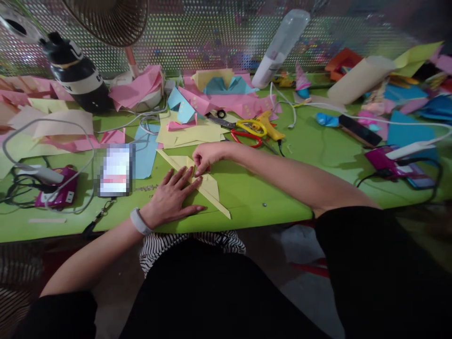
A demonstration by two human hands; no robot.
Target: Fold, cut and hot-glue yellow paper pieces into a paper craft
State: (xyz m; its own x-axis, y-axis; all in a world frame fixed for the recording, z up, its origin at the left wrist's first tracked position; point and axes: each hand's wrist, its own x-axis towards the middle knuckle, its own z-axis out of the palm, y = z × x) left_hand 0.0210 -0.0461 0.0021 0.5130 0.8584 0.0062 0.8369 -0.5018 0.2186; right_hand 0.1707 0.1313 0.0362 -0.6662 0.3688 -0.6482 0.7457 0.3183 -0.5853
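A folded sheet of yellow paper (211,188) lies slantwise on the green table, its long edge running from upper left to lower right. My left hand (173,195) rests flat, fingers spread, with the fingertips on the paper's left side. Curled fingers of my right hand (208,157) press down on the paper's upper middle. Whether the right fingers pinch a layer of it is hidden. Just behind are more yellow sheets (190,132), a folded blue paper piece (181,106) and a blue sheet (146,155).
Scissors with yellow handles (252,127), a red-handled pair (246,138) and a yellow glue gun (270,125) lie behind my right forearm. A phone (116,169) is at left. A black bottle (79,75), a fan (109,19) and a clear bottle (282,47) stand at the back.
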